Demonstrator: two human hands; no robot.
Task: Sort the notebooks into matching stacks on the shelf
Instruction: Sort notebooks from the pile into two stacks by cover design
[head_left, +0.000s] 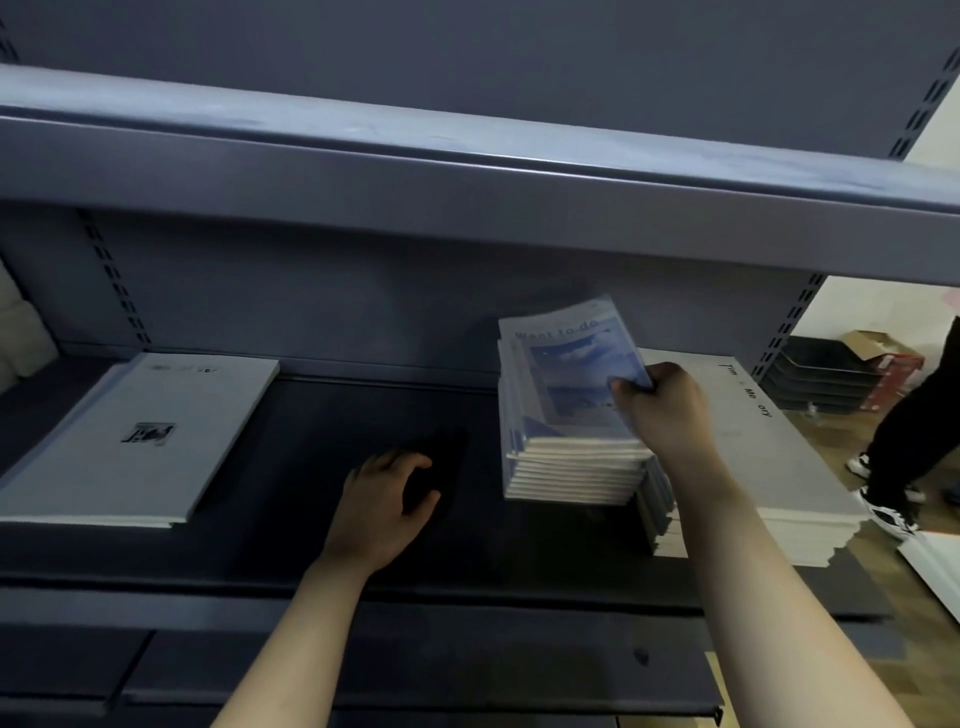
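A tall stack of blue sky-cover notebooks (566, 415) stands on the dark shelf (363, 415), right of centre. My right hand (660, 405) grips the right edge of the topmost notebooks, which are lifted and tilted above the stack. My left hand (387, 499) hovers over the bare shelf surface left of the stack, fingers loosely curled, holding nothing. Large white notebooks (140, 436) lie flat at the left of the shelf. Another white stack (779, 452) with black lettering lies at the right, partly behind my right arm.
An upper shelf board (467, 176) overhangs the working shelf. At the far right a person in dark trousers and sneakers (904, 441) stands on the wooden floor. Black trays and a cardboard box (831, 374) sit on the floor behind.
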